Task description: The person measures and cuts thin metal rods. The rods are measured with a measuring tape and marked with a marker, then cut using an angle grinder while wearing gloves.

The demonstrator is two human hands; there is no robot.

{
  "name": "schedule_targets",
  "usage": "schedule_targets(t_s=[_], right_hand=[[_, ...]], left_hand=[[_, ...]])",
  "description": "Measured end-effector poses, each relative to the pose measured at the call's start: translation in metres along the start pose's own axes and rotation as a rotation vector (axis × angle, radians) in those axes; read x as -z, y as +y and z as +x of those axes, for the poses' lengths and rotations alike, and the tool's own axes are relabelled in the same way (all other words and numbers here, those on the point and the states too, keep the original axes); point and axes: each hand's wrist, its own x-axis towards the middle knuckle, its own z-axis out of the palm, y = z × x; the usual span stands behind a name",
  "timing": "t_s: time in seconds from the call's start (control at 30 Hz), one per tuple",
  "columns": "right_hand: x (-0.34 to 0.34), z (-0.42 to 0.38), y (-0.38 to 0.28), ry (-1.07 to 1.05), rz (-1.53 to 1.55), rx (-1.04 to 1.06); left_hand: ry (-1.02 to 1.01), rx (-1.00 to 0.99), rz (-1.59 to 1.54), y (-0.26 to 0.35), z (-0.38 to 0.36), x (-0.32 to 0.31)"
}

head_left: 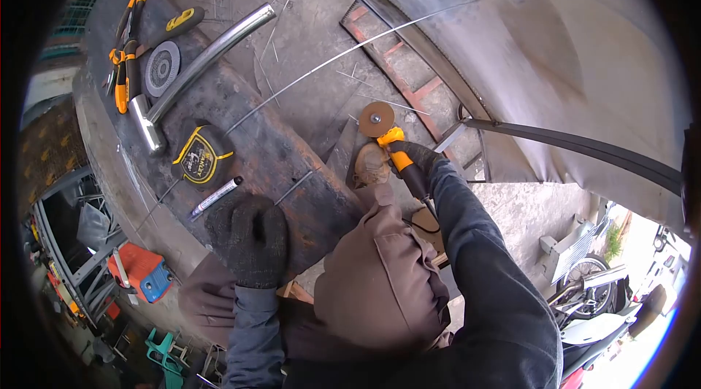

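Note:
My gloved right hand [425, 158] grips a yellow-and-black angle grinder [402, 158]. Its brown cutting disc [376, 119] points away from me, above a boot [372, 165]. My gloved left hand [252, 241] is closed low over the dark metal bench [281, 144], where a short thin metal rod [296, 187] runs into its fingers; the grip itself is partly hidden. Beside that hand lies a marker pen [216, 198]. A black-and-yellow tape measure [202, 158] sits farther up the bench. One long thin rod [328, 62] crosses the bench edge and reaches far out to the upper right.
On the bench lie a metal hammer [204, 60], a flap disc [162, 68], orange-handled pliers [128, 53] and a yellow-black tool [184, 20]. A rusty ladder-like frame [398, 79] and a large sheet [540, 31] stand right. A red toolbox [140, 271] is lower left.

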Motion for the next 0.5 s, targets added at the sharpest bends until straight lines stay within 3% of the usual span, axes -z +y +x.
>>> schedule_targets(t_s=[0.37, 0.5], right_hand=[[0.015, 0.007, 0.023, 0.007, -0.392, 0.108], [0.003, 0.001, 0.040, 0.314, -0.666, 0.210]], left_hand=[[0.001, -0.013, 0.017, 0.001, 0.000, -0.003], [0.022, -0.021, 0.015, 0.004, 0.001, -0.002]])
